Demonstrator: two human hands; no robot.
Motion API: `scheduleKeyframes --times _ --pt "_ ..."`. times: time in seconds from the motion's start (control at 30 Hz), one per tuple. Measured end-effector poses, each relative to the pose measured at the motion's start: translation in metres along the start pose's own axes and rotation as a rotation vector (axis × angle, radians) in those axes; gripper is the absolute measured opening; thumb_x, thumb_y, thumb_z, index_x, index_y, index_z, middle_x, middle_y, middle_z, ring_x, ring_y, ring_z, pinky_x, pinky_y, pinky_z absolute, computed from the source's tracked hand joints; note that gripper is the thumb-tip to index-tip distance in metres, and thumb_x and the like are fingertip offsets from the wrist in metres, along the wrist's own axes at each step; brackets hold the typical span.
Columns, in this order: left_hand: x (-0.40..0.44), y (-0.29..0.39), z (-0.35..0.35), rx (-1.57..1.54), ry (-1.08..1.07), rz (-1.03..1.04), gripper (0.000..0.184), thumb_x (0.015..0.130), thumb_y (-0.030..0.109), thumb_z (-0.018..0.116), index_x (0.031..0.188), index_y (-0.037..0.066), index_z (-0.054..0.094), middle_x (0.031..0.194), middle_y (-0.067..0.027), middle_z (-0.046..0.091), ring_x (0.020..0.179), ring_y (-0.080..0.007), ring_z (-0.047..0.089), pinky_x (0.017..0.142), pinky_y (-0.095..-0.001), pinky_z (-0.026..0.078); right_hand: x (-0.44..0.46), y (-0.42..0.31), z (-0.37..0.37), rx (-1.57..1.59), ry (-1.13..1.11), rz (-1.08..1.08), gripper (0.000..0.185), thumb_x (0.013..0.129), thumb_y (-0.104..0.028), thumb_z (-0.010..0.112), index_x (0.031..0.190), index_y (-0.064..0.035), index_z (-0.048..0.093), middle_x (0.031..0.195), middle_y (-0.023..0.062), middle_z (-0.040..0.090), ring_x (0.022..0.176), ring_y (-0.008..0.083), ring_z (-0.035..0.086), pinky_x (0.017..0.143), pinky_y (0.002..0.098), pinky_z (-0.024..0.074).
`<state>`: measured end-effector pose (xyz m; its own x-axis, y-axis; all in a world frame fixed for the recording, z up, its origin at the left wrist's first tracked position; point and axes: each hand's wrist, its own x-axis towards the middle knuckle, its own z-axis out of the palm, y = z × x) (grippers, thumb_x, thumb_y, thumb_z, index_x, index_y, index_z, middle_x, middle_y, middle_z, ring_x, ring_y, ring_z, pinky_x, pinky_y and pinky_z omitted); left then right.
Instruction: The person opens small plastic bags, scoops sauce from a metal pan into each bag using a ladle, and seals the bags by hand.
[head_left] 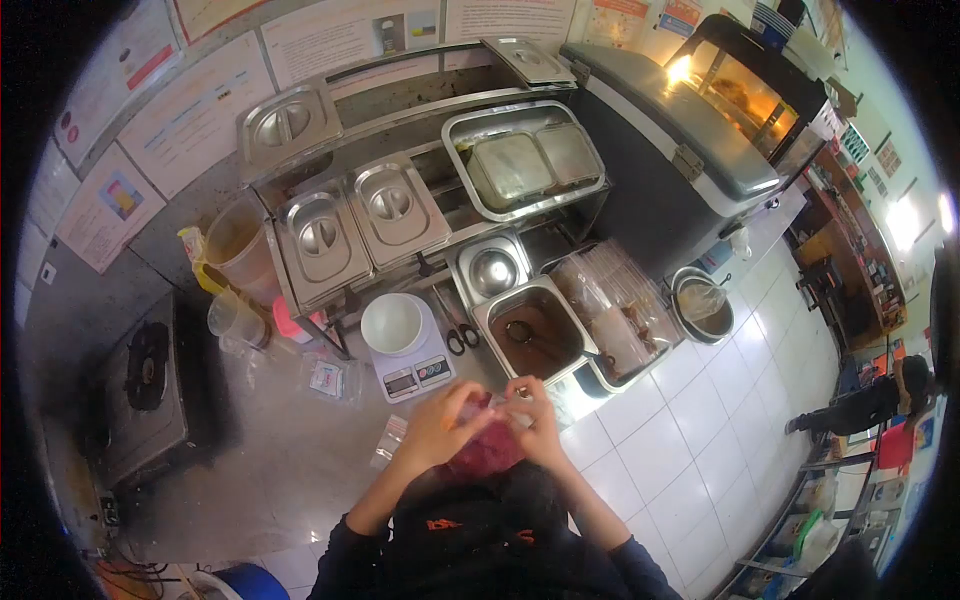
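A clear plastic bag with dark red contents point(488, 452) is between my two hands, close to my body at the counter's front edge. The fingers of my left hand point(438, 428) pinch the bag's top from the left. My right hand point(535, 422) grips the same top edge from the right, fingers bent. What the red contents are, I cannot make out. Just beyond my hands stands a white kitchen scale point(412, 362) with a white bowl point(393, 324) on it. Black-handled scissors point(462, 338) lie beside the scale. A steel pan of brown sauce point(530, 345) has a ladle in it.
Lidded steel pans point(320, 240) sit in a rack behind the scale. Stacked clear packages point(625, 315) stand to the right of the sauce. A stove point(150, 385) is at the left, near a measuring jug point(238, 318). Another person point(870, 412) is at far right.
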<state>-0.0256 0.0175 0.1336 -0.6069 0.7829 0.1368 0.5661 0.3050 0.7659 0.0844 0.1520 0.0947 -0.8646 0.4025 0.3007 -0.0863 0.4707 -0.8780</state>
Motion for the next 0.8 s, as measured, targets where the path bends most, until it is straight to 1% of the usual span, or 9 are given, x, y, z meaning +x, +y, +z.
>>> scheduleKeyframes --times 0.07,0.17,0.23,0.3,0.5,0.57,0.63,0.7,0.8 --pt "0.0 -0.003 0.018 -0.081 0.083 0.152 0.026 0.078 0.028 0.063 0.088 0.004 0.061 0.076 -0.0103 0.061 0.079 -0.0324 0.06 0.068 -0.0397 0.046 0.009 0.006 -0.005 0.027 0.126 0.123 0.007 0.07 -0.005 0.067 0.077 -0.0042 0.067 0.081 0.0094 0.063 0.082 0.026 0.057 0.079 0.0336 0.043" --pt "0.0 -0.015 0.028 -0.158 0.046 0.094 0.019 0.078 0.019 0.065 0.087 0.002 0.062 0.074 -0.0096 0.061 0.072 -0.0308 0.061 0.063 -0.0359 0.047 0.017 -0.001 -0.021 0.123 0.159 0.238 0.004 0.074 -0.001 0.065 0.077 -0.0005 0.067 0.081 0.0091 0.064 0.077 0.0166 0.058 0.074 0.0275 0.0429" --pt "0.0 -0.02 0.028 -0.241 0.092 0.051 0.015 0.077 0.014 0.065 0.085 0.001 0.062 0.074 -0.01 0.062 0.069 -0.0287 0.062 0.06 -0.0334 0.047 0.016 0.008 -0.026 0.042 0.14 0.186 0.003 0.076 0.001 0.064 0.079 0.0011 0.065 0.084 0.0095 0.065 0.075 0.0159 0.061 0.07 0.0279 0.0468" --pt "0.003 -0.018 0.027 -0.325 0.14 0.008 0.011 0.076 0.008 0.065 0.083 0.0 0.062 0.074 -0.0104 0.062 0.066 -0.0266 0.062 0.058 -0.031 0.047 0.014 0.015 -0.028 0.492 0.124 0.362 0.005 0.08 0.0 0.061 0.085 0.0015 0.062 0.083 0.0091 0.065 0.078 0.0193 0.064 0.068 0.0289 0.0511" --pt "0.008 -0.02 0.011 -0.246 0.304 0.124 0.006 0.077 0.001 0.062 0.082 -0.001 0.064 0.075 -0.0102 0.065 0.068 -0.0177 0.064 0.062 -0.0261 0.049 0.018 0.026 -0.042 0.474 0.23 0.245 0.004 0.083 0.001 0.058 0.086 0.0032 0.057 0.101 0.0119 0.059 0.079 0.0214 0.064 0.067 0.0298 0.0533" --pt "0.013 -0.033 0.006 -0.399 0.339 -0.018 0.007 0.078 0.001 0.061 0.084 -0.001 0.064 0.075 -0.0087 0.065 0.067 -0.015 0.063 0.062 -0.0244 0.049 0.017 0.023 -0.048 0.46 0.214 0.21 0.003 0.082 0.003 0.057 0.085 0.0035 0.057 0.108 0.0133 0.056 0.079 0.0205 0.064 0.068 0.0299 0.0531" --pt "0.019 -0.043 0.003 -0.53 0.196 -0.137 0.014 0.081 0.008 0.06 0.093 -0.001 0.064 0.083 -0.0065 0.065 0.076 -0.0121 0.061 0.069 -0.0243 0.047 0.015 0.015 -0.049 0.223 0.018 0.137 0.004 0.08 0.006 0.057 0.083 0.0041 0.057 0.104 0.0141 0.057 0.08 0.0202 0.064 0.069 0.0294 0.0527" --pt "0.032 -0.03 0.0 -0.867 -0.197 -0.209 0.026 0.085 0.017 0.059 0.105 0.0 0.061 0.093 -0.0044 0.064 0.088 -0.011 0.058 0.078 -0.0246 0.044 0.016 -0.004 -0.041 0.224 -0.109 0.17 0.007 0.076 0.008 0.059 0.081 0.0032 0.059 0.104 0.0136 0.06 0.081 0.0181 0.064 0.072 0.0284 0.0517" --pt "0.032 -0.053 0.02 -0.843 -0.706 -0.317 0.037 0.085 0.021 0.059 0.114 -0.002 0.056 0.102 -0.0053 0.061 0.097 -0.0124 0.055 0.083 -0.0241 0.042 0.015 -0.008 -0.031 0.137 -0.211 0.032 0.013 0.071 0.004 0.063 0.083 -0.0007 0.064 0.092 0.0114 0.064 0.087 0.0231 0.063 0.075 0.0324 0.049"
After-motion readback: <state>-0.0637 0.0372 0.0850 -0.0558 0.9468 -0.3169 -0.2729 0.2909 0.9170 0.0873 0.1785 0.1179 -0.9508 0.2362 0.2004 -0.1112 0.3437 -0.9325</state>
